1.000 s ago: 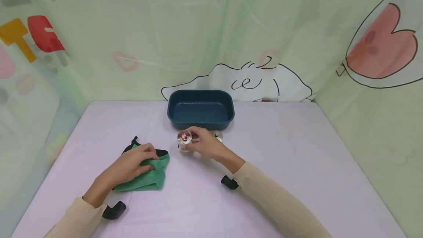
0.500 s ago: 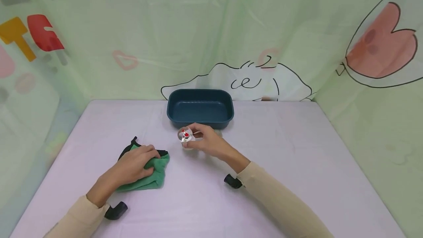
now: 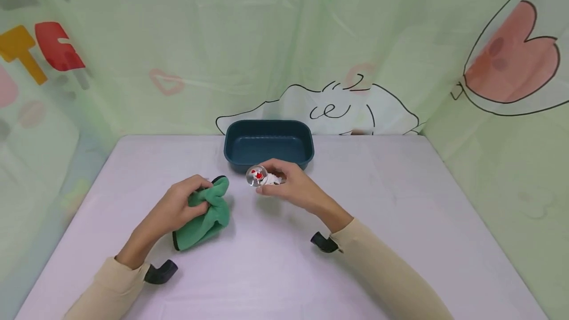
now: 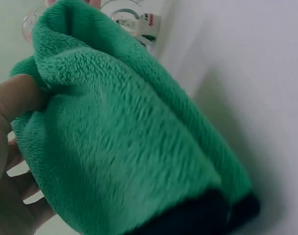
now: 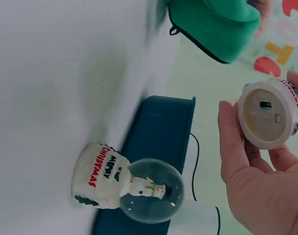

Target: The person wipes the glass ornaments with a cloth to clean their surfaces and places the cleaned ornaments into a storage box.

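Pale green printed curtains [image 3: 178, 28] enclose a lilac-white surface [image 3: 364, 181]. Left hand [image 3: 181, 205] pinches a green cloth [image 3: 214, 211], which appears to be clear of the surface. Right hand [image 3: 297, 186] grips the base of a tilted snow globe [image 3: 257, 176] in the air near the blue bin [image 3: 268, 147]; its dome points toward the cloth and its underside toward the right wrist. An upright snow globe [image 5: 123, 184] stands on the surface just in front of the bin. Caution: the tilted snow globe could slip if the fingers loosen, since only its base is gripped. Low or sideways travel of that hand could topple the upright snow globe.
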`<state>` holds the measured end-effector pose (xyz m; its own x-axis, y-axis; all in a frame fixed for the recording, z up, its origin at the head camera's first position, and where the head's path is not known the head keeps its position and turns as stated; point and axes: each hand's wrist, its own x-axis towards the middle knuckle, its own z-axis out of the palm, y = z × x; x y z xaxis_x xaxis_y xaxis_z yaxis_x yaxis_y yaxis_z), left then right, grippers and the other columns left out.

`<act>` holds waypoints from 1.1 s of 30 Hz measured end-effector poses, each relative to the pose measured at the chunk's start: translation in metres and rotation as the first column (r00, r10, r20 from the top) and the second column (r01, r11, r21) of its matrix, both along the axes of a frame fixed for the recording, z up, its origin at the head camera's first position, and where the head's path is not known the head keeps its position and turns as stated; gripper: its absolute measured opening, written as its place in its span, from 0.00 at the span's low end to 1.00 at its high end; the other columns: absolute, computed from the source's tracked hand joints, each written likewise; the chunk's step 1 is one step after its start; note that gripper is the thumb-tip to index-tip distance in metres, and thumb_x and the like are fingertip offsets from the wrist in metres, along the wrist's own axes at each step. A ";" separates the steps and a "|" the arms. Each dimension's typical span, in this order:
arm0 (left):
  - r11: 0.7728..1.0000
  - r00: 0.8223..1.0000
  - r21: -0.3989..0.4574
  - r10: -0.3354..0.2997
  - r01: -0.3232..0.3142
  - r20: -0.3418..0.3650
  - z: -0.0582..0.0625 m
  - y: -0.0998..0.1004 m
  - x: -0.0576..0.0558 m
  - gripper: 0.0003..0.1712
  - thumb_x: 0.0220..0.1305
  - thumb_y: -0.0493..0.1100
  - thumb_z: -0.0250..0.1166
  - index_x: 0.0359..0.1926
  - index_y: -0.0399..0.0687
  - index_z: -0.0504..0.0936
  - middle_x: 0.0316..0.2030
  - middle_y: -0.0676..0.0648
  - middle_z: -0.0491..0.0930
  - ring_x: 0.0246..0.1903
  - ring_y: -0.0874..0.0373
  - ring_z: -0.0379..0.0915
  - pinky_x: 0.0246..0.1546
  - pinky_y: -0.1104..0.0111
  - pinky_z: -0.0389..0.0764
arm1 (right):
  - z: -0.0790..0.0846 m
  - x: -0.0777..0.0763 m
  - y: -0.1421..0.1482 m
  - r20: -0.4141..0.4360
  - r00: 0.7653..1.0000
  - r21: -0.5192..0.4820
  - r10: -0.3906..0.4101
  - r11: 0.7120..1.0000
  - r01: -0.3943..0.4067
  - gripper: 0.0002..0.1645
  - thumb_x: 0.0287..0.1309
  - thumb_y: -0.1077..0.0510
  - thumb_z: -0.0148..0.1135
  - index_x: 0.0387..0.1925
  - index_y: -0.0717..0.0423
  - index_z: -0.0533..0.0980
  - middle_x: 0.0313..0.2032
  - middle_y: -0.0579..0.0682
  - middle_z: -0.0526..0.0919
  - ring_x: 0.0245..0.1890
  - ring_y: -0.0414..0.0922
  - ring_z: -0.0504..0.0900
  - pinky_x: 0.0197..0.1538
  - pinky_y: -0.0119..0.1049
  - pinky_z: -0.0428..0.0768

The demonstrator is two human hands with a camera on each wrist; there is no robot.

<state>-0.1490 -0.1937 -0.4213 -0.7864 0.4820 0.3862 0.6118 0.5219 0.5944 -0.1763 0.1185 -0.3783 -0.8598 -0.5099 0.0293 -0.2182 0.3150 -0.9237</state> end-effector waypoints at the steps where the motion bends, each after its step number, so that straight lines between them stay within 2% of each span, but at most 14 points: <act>1: 0.999 1.000 0.047 -0.006 0.006 -0.015 0.002 0.002 -0.001 0.20 0.56 0.25 0.69 0.48 0.46 0.81 0.44 0.51 0.83 0.40 0.61 0.76 0.41 0.68 0.80 | 0.002 0.001 0.001 -0.005 1.000 0.006 -0.003 1.000 0.003 0.23 0.56 0.54 0.74 0.55 0.44 0.80 0.49 0.44 0.83 0.51 0.46 0.77 0.54 0.47 0.78; 4: 0.988 1.000 0.153 -0.012 0.016 -0.025 0.007 0.009 -0.004 0.21 0.57 0.23 0.67 0.48 0.47 0.81 0.44 0.52 0.82 0.39 0.62 0.74 0.38 0.71 0.78 | 0.006 0.003 0.003 -0.012 1.000 0.007 -0.001 1.000 0.002 0.24 0.56 0.55 0.75 0.55 0.43 0.79 0.49 0.44 0.82 0.50 0.47 0.78 0.51 0.46 0.80; 9: 0.961 0.999 0.274 -0.030 0.020 0.032 0.018 0.021 -0.006 0.20 0.61 0.25 0.66 0.51 0.48 0.81 0.45 0.51 0.82 0.43 0.60 0.76 0.41 0.69 0.80 | 0.012 0.004 0.005 -0.033 0.999 -0.024 0.017 1.000 -0.017 0.26 0.55 0.59 0.73 0.56 0.44 0.79 0.50 0.46 0.82 0.48 0.49 0.79 0.48 0.43 0.81; 15: 0.911 0.997 0.410 -0.065 0.038 0.052 0.030 0.037 -0.009 0.20 0.62 0.23 0.64 0.52 0.42 0.80 0.47 0.48 0.81 0.47 0.57 0.77 0.47 0.70 0.80 | 0.018 0.006 0.004 -0.070 0.997 -0.056 0.020 0.998 -0.024 0.26 0.57 0.60 0.72 0.58 0.45 0.78 0.52 0.45 0.81 0.48 0.48 0.79 0.47 0.42 0.82; 21: 0.866 0.994 0.499 -0.086 0.040 0.070 0.037 0.056 -0.013 0.20 0.64 0.23 0.63 0.55 0.39 0.79 0.50 0.47 0.79 0.52 0.54 0.75 0.54 0.70 0.79 | 0.026 0.011 0.001 -0.171 0.985 -0.061 -0.005 0.998 -0.006 0.29 0.58 0.59 0.73 0.61 0.47 0.78 0.53 0.45 0.80 0.49 0.48 0.78 0.46 0.43 0.83; 25: 0.862 0.991 0.503 -0.110 0.059 0.072 0.039 0.063 -0.015 0.24 0.66 0.24 0.63 0.61 0.40 0.76 0.56 0.46 0.76 0.56 0.53 0.72 0.55 0.69 0.79 | 0.033 0.011 0.001 -0.232 0.972 -0.038 -0.033 0.999 0.025 0.30 0.57 0.58 0.75 0.62 0.48 0.80 0.48 0.45 0.79 0.44 0.47 0.77 0.40 0.40 0.82; 28: 0.873 0.988 0.481 -0.131 0.075 0.083 0.039 0.067 -0.013 0.29 0.67 0.25 0.63 0.67 0.43 0.73 0.61 0.47 0.73 0.60 0.53 0.69 0.58 0.67 0.77 | 0.037 0.011 0.002 -0.240 0.970 -0.025 -0.045 0.999 0.040 0.31 0.57 0.58 0.76 0.63 0.51 0.79 0.47 0.47 0.79 0.41 0.48 0.76 0.37 0.38 0.81; 33: 0.885 0.981 0.457 -0.159 0.094 0.107 0.039 0.076 -0.010 0.37 0.65 0.27 0.66 0.73 0.47 0.68 0.67 0.48 0.66 0.63 0.53 0.66 0.63 0.55 0.74 | 0.040 0.011 0.002 -0.222 0.973 -0.018 -0.064 0.998 0.061 0.31 0.58 0.63 0.74 0.64 0.57 0.78 0.50 0.51 0.76 0.47 0.49 0.76 0.43 0.37 0.83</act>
<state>-0.1591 -0.1181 -0.3827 -0.7914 0.3825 0.4768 0.5496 0.1040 0.8289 -0.1653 0.1205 -0.3381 -0.8613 -0.4538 0.2286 -0.3988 0.3250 -0.8575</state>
